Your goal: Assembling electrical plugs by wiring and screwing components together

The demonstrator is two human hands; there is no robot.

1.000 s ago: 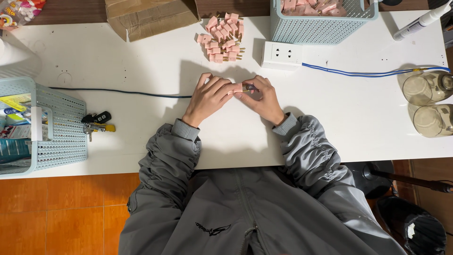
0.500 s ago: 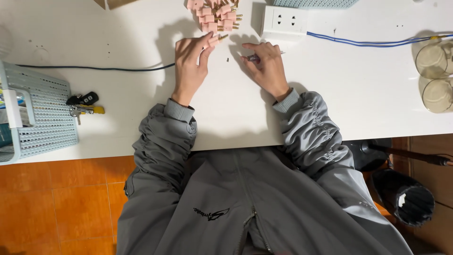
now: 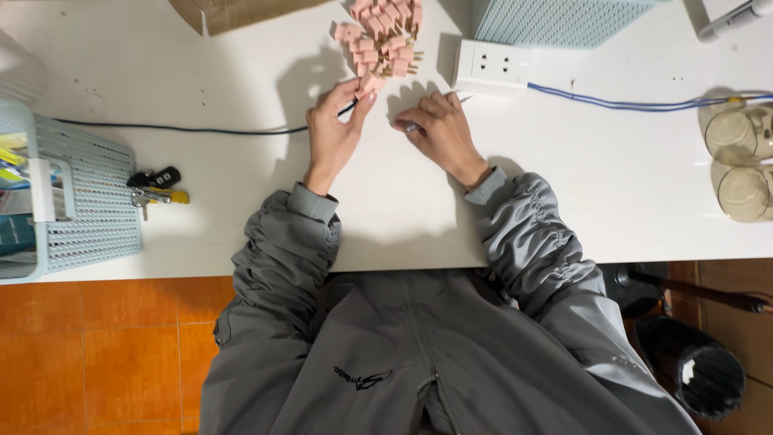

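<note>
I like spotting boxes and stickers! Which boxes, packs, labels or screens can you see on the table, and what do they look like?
Cardboard box: brown, flat-sided, at the far edge, left of the pink pieces.
Packets in the basket: yellow and blue, poking up at the left edge of the table; too small to tell more.
Logo on the jacket: small, dark, on the grey chest.
No screens or signs in view.

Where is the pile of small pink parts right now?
In the head view, the pile of pink parts lies at the top centre of the white table, just left of the white power strip, with the left hand touching its near edge.
</note>
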